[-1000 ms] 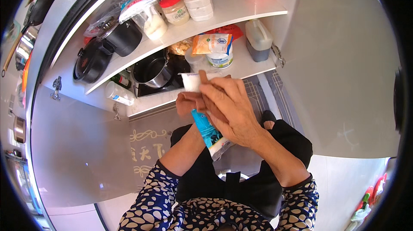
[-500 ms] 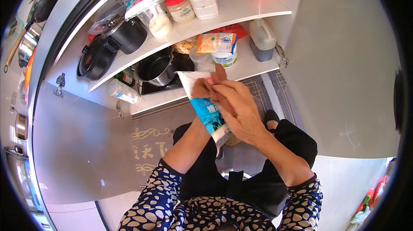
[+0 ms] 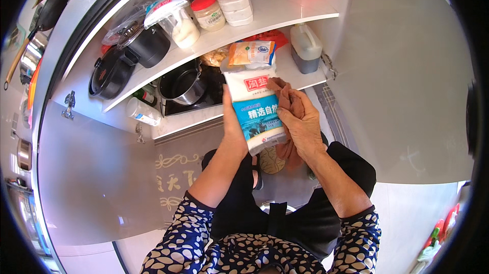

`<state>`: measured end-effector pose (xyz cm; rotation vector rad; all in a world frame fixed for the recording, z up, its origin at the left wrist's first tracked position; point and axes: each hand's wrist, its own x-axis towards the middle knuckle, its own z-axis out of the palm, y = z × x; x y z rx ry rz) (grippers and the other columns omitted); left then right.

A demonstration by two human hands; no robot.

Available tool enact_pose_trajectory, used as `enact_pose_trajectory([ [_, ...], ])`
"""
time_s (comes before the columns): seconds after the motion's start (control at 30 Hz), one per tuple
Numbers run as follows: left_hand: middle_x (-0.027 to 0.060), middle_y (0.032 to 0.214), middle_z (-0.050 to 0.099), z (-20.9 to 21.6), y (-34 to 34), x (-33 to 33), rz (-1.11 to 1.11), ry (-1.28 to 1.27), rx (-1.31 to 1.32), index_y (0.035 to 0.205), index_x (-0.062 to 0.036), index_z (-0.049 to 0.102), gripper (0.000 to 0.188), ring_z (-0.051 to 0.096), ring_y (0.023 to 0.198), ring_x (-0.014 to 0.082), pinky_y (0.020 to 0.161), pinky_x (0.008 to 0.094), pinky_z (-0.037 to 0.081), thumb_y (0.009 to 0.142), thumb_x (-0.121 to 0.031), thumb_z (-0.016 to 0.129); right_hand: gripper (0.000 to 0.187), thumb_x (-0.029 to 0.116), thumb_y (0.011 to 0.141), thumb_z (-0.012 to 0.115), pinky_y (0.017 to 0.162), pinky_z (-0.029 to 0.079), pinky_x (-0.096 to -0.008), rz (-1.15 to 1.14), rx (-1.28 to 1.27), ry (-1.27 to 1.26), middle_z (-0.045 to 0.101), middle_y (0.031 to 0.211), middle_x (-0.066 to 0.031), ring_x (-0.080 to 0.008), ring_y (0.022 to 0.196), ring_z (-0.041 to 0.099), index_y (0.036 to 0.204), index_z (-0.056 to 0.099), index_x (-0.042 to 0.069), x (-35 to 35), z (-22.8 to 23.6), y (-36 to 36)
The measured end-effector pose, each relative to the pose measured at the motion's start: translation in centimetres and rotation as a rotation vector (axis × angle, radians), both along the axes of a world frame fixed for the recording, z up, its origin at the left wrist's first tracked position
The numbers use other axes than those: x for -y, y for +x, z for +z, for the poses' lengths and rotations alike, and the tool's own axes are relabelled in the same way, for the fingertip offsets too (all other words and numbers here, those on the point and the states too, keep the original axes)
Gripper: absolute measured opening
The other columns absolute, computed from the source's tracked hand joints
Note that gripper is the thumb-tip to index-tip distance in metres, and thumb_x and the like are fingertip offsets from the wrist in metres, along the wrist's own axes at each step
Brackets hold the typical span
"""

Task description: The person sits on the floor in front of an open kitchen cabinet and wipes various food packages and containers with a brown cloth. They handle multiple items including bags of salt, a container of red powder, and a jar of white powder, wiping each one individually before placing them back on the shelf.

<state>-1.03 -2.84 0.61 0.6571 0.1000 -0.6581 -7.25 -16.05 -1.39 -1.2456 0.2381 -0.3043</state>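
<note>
In the middle of the frame the person holds a white and blue bag [image 3: 255, 113] upright in front of an open cupboard. The left hand [image 3: 232, 123] lies along the bag's left edge, thumb pointing up beside it and the fingers hidden behind, so the hand is closed around that side. The right hand [image 3: 301, 126] presses against the bag's right edge with its fingers curled, and a brown cloth [image 3: 285, 95] is bunched between that hand and the bag, its folds rising just above the knuckles. The bag sits between the two hands, touching both, its top reaching up to the front of the lower shelf [image 3: 305, 72].

Just above the bag, on that lower shelf, stands an orange and white packet [image 3: 250, 52], and to its right a clear bottle [image 3: 305, 47] with a dark base. A steel pot [image 3: 181, 85] sits left of centre in the lower compartment. On the upper shelf, toward the top of the frame, stand two jars with red lids [image 3: 224, 4] and a black pot [image 3: 147, 44] to the left. The open cupboard door [image 3: 407, 70] fills the right side. Both forearms enter from the lower edge in blue patterned sleeves [image 3: 356, 238].
</note>
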Motion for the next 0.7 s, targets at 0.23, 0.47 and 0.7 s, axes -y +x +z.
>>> enact_pose_trajectory([
  [0.23, 0.0166, 0.118, 0.059, -0.2, -0.9, -0.6, -0.13, -0.04, 0.113, 0.128, -0.0007, 0.046, 0.048, 0.061, 0.104, 0.0291, 0.093, 0.0456, 0.048, 0.087, -0.021, 0.057, 0.042, 0.002, 0.078, 0.061, 0.089, 0.043, -0.0396, -0.167, 0.066, -0.662, 0.053, 0.107, -0.0169, -0.0335, 0.103, 0.053, 0.12, 0.054, 0.004, 0.9, 1.5, -0.4],
  [0.47, 0.0132, 0.128, 0.052, -0.2, -1.4, -0.5, -0.164, -0.365, 0.116, 0.135, -0.0061, 0.039, 0.057, 0.052, 0.118, 0.0291, 0.101, 0.0466, 0.041, 0.093, -0.042, 0.05, 0.043, 0.006, 0.074, 0.064, 0.091, 0.039, -0.043, -0.3, 0.426, -1.253, 0.051, 0.121, -0.0163, -0.0336, 0.113, 0.05, 0.115, 0.056, 0.005, 0.4, 3.7, 1.5],
  [0.7, 0.0081, 0.133, 0.048, 1.1, -1.9, -0.5, 0.099, 0.017, 0.202, 0.136, -0.0163, 0.041, 0.072, 0.046, 0.122, 0.0232, 0.104, 0.0399, 0.037, 0.087, -0.069, 0.037, 0.036, 0.008, 0.074, 0.067, 0.091, 0.04, -0.0432, 0.24, 0.656, -1.199, 0.051, 0.124, -0.0129, -0.0335, 0.116, 0.049, 0.109, 0.059, 0.005, -1.1, 4.0, 0.6],
])
